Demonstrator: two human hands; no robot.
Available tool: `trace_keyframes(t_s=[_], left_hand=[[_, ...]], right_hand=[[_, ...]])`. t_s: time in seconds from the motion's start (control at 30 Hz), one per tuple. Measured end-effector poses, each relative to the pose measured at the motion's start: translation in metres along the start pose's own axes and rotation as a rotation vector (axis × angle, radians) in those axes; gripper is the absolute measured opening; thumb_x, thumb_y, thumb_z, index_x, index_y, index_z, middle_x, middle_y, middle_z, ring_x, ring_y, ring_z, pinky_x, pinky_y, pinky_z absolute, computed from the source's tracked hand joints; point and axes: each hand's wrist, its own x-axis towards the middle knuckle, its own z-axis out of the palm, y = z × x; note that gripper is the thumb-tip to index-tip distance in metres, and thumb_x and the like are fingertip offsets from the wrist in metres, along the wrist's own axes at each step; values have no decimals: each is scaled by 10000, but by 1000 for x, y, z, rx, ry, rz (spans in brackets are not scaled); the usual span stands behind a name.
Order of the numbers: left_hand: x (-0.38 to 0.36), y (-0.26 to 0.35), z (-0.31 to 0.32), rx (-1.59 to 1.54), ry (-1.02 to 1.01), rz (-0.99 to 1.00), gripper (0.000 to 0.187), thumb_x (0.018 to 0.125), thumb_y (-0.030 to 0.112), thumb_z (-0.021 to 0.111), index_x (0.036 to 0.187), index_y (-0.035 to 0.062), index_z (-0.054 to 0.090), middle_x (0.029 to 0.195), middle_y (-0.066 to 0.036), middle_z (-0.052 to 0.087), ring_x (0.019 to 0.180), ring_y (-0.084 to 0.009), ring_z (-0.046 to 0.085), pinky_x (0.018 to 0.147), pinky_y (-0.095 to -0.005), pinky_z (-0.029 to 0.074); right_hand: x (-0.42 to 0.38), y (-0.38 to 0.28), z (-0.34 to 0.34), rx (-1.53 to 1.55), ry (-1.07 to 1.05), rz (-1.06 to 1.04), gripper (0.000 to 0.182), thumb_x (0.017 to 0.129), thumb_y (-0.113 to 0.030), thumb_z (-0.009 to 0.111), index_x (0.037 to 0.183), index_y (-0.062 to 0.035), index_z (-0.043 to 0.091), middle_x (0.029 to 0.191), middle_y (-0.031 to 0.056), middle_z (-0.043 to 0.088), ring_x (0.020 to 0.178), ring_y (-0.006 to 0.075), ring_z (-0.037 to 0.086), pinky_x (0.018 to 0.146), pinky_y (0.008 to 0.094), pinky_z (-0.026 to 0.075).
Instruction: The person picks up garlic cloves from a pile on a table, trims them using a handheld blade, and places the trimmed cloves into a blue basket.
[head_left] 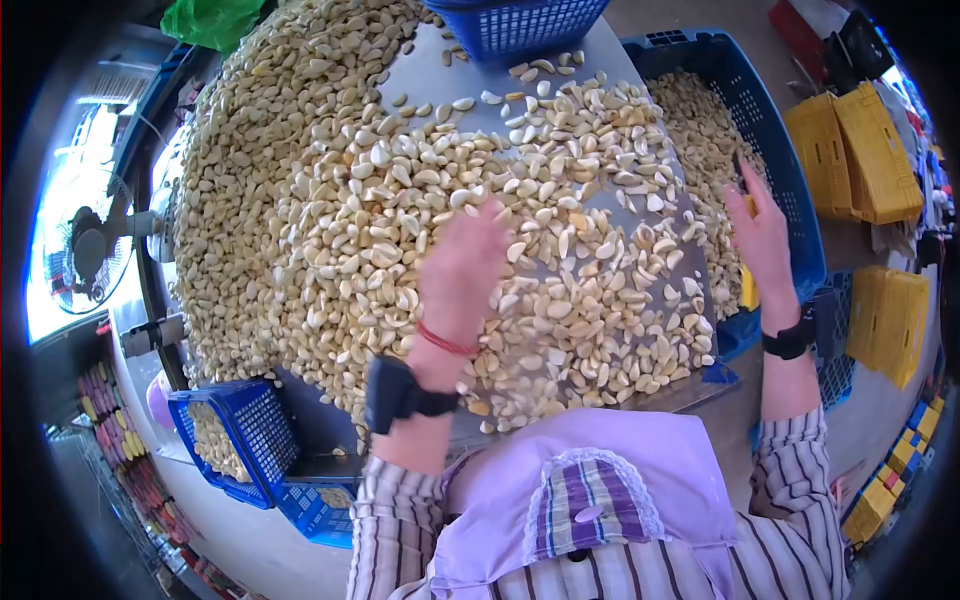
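Garlic cloves [400, 260], pale and loose, are spread over a metal table [425, 80]. Low over the middle of them is my left hand [465, 265], blurred by motion; its fingers cannot be made out, nor whether they hold a clove. My right hand [762, 235] is at the table's right edge, above a blue crate [808, 190] with more cloves in it. Its fingers are closed round a slim yellow-and-black tool [748, 285], mostly hidden by the hand, so its exact kind does not show.
A blue basket [515, 30] stands at the table's far edge. Another blue basket [240, 440] with cloves is at the near left corner. A deep heap of cloves [240, 200] covers the left side. Yellow crates [860, 150] are stacked at right; a fan [95, 235] stands at left.
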Motion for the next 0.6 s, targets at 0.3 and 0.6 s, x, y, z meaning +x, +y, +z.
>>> trace_keyframes(t_s=[0.3, 0.6], left_hand=[[24, -56, -10, -18, -117, -161, 215, 853, 153, 612, 1040, 49, 626, 858, -69, 642, 628, -178, 575, 560, -282, 460], [-24, 4, -30, -1566, -396, -719, 158, 923, 123, 483, 1042, 31, 532, 660, 9, 485, 459, -43, 364, 387, -168, 246]], right_hand=[[-41, -106, 23, 832, -427, 344, 504, 922, -318, 578, 1333, -48, 470, 790, 10, 577, 574, 32, 505, 508, 192, 425], [-48, -156, 19, 830, -852, 0, 640, 884, -317, 592, 1418, -70, 343, 988, 165, 644, 700, 171, 610, 660, 272, 473]])
